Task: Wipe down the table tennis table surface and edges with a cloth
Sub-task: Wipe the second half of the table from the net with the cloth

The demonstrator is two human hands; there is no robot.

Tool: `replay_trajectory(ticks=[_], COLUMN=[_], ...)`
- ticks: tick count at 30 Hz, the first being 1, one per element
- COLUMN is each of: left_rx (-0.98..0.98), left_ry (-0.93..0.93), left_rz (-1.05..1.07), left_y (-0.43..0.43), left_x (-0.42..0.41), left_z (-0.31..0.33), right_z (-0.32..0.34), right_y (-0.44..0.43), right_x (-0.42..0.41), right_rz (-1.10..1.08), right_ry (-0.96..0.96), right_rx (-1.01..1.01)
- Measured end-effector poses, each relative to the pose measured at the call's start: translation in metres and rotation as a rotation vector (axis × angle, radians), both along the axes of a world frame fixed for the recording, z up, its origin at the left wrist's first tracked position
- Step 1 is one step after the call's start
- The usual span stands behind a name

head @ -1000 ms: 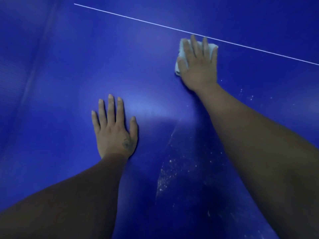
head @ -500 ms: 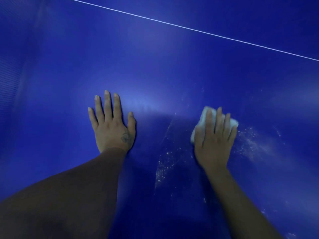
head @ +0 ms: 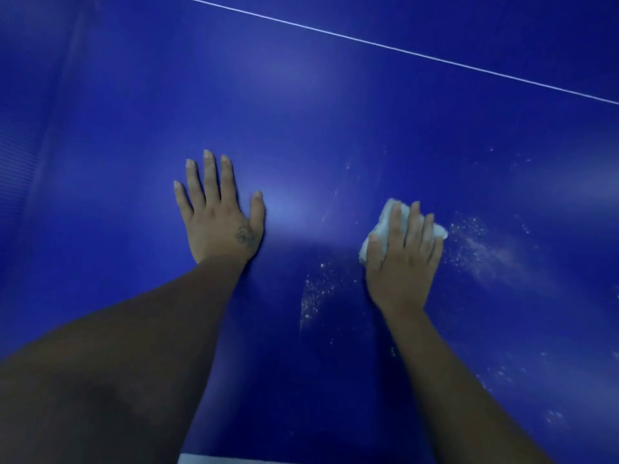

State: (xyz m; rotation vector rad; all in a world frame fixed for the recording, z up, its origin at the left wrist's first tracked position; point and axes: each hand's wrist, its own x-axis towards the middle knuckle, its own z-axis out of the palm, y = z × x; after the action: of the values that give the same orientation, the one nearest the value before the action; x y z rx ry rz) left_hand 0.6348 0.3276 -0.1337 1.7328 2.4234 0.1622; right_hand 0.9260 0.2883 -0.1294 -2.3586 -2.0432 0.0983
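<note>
**Cloth (head: 386, 218) pressed right of centre**

I observed the right hand (head: 402, 259) flat, fingers extended, pressing the white cloth onto the blue tabletop (head: 301, 112) right of centre frame. The left hand (head: 219, 216) lay flat on the tabletop, fingers spread, holding nothing.

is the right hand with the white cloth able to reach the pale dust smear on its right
Probably yes: the right hand presses the crumpled white cloth on the blue table top, and the pale dust smear lies just beside it with nothing between.
</note>
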Motion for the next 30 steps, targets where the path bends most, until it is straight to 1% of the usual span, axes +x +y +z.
replay_trajectory(ticks=[2, 5, 8, 11, 14, 17, 20, 23, 25, 27, 28, 30], left_rx=[-0.006, 0.017, 0.031, 0.029, 0.037, 0.044, 0.038, 0.04, 0.054, 0.062, 0.063, 0.064], left_ry=[0.008, 0.064, 0.092, 0.112, 0.092, 0.08, 0.072, 0.056, 0.053, 0.047, 0.045, 0.049], left_rz=[-0.071, -0.156, -0.143, -0.145, -0.148, -0.142, -0.141, -0.148, -0.146, -0.142, -0.14, -0.141], left_y=[-0.015, -0.054, -0.064, -0.059, -0.061, -0.061, -0.061, -0.061, -0.061, -0.06, -0.061, -0.06], left_x=[-0.003, -0.002, -0.002, -0.003, -0.003, -0.003, -0.002, -0.001, -0.001, -0.001, -0.001, -0.001], left_z=[0.002, -0.004, -0.012, -0.014, -0.015, -0.014, -0.013, -0.013, -0.013, -0.014, -0.014, -0.014], right_z=[0.002, 0.002, 0.001, 0.0, -0.001, 0.0, 0.002, 0.001, -0.004, -0.006, -0.007, -0.008], right_y=[-0.008, 0.031, 0.093, 0.152, 0.196, 0.222, 0.204, 0.126, 0.065, 0.021, 0.012, 0.023], right_x=[0.002, 0.006, 0.006, -0.001, -0.009, -0.023, -0.045, -0.059, -0.064, -0.065, -0.064, -0.059], right_rz=[0.027, 0.003, -0.077, -0.124, -0.107, -0.067, 0.062, 0.245, 0.345, 0.417, 0.445, 0.51], right_ry=[0.007, 0.044, 0.122, 0.145, 0.124, 0.132, 0.124, 0.067, 0.107, 0.143, 0.144, 0.126], right_rx=[-0.031, -0.027, -0.005, 0.011, 0.01, -0.012, -0.004, 0.052, 0.033, -0.012, -0.023, -0.025])
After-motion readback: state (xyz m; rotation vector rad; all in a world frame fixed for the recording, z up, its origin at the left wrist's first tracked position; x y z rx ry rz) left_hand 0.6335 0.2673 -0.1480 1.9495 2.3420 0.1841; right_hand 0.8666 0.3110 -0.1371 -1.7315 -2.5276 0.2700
